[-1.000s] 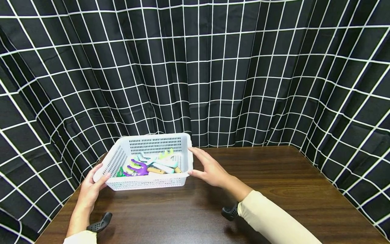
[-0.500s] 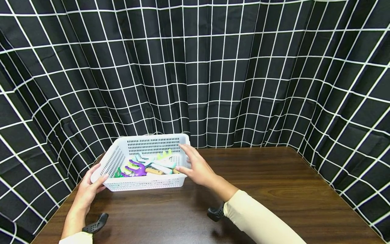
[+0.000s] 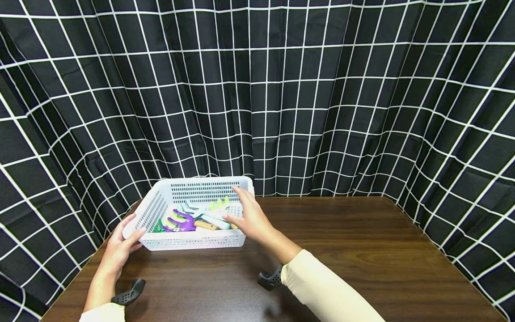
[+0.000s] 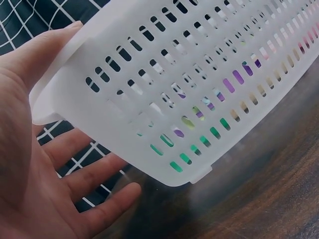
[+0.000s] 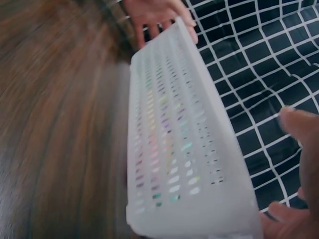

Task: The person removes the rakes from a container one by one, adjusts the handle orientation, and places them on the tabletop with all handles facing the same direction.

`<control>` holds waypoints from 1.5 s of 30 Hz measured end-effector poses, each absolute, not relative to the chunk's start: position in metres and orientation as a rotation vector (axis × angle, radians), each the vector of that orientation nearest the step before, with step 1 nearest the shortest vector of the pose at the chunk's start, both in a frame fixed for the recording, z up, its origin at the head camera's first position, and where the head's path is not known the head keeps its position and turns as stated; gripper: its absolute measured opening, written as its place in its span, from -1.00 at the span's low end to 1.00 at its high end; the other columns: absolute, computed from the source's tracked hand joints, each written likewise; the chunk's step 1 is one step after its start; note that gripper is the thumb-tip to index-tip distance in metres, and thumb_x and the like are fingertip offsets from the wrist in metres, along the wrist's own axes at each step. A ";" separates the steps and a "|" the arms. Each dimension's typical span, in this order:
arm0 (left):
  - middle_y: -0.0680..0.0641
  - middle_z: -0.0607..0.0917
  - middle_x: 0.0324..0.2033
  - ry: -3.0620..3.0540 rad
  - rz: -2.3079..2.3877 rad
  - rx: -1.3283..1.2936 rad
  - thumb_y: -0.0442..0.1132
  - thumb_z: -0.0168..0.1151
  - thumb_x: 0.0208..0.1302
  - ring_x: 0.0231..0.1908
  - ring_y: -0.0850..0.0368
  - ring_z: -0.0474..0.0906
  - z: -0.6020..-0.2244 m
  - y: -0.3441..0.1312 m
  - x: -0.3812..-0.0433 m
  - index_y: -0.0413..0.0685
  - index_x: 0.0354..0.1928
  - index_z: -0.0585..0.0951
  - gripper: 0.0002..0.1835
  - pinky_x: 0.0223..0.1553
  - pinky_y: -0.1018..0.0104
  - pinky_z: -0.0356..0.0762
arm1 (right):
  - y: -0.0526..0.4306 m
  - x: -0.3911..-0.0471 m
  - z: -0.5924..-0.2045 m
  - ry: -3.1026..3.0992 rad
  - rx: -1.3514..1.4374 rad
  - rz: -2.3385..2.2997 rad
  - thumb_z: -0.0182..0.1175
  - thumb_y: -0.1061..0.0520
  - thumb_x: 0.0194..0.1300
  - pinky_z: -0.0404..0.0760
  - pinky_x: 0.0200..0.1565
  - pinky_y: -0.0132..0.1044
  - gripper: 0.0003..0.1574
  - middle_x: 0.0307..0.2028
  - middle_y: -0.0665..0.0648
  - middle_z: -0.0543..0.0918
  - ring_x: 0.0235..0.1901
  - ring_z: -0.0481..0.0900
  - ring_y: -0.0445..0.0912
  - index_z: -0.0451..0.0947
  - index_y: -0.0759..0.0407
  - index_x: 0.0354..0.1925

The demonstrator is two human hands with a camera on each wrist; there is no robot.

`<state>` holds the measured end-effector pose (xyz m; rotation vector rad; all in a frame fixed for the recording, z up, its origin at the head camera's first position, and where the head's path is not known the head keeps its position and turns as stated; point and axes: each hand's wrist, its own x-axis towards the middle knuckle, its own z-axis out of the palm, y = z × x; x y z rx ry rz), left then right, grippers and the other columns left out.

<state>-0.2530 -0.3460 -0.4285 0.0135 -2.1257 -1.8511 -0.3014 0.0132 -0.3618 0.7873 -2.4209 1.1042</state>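
Note:
A white plastic basket (image 3: pixel 193 241) with slotted walls stands at the left of the table. My left hand (image 3: pixel 118 246) grips its left end, the thumb over the rim and the other fingers spread below, as the left wrist view shows. Inside lie a purple hand rake (image 3: pixel 185 222) with a wooden handle (image 3: pixel 206 225), a light-blue pronged tool (image 3: pixel 189 208), a yellow-green pronged piece (image 3: pixel 219 203) and a green piece (image 3: pixel 158 227). My right hand (image 3: pixel 254 220) hovers over the basket's right end, fingers apart and holding nothing. It hides part of that end.
The dark wooden table (image 3: pixel 342 241) extends to the right of the basket. A black curtain (image 3: pixel 297 112) with a white grid surrounds it at the back and sides. A black strap piece (image 3: pixel 129 293) sits at my left wrist, another (image 3: pixel 269 279) at my right.
My right hand has left the basket's right rim and moved left, in over the basket's right end. My left hand keeps its grip, and the basket stays almost in place.

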 end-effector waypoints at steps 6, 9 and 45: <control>0.29 0.55 -0.17 -2.097 -1.862 0.007 -0.27 0.20 0.37 -0.25 0.40 0.56 -0.428 -0.347 -0.253 -0.16 0.45 0.10 -0.29 -0.28 0.40 0.57 | 0.002 -0.308 -0.358 -2.509 0.727 1.138 0.44 0.06 0.12 0.32 0.24 -0.04 -0.01 0.28 0.23 0.35 0.25 0.35 0.07 0.20 0.18 0.41; 0.28 0.57 -0.17 -2.076 -1.871 -0.002 -0.28 0.20 0.37 -0.25 0.39 0.57 -0.429 -0.347 -0.253 -0.17 0.43 0.12 -0.31 -0.28 0.40 0.57 | -0.002 -0.313 -0.359 -2.530 0.748 1.161 0.44 0.08 0.12 0.33 0.23 -0.02 0.00 0.27 0.25 0.36 0.25 0.35 0.09 0.19 0.18 0.42; 0.17 0.51 -0.13 -2.097 -1.864 0.049 -0.22 0.21 0.37 -0.23 0.42 0.53 -0.432 -0.345 -0.256 -0.16 0.45 0.12 -0.29 -0.23 0.35 0.59 | -0.036 -0.348 -0.372 -2.817 0.734 1.300 0.38 0.04 0.16 0.20 0.31 -0.02 -0.02 0.36 0.27 0.29 0.34 0.24 0.12 0.18 0.22 0.43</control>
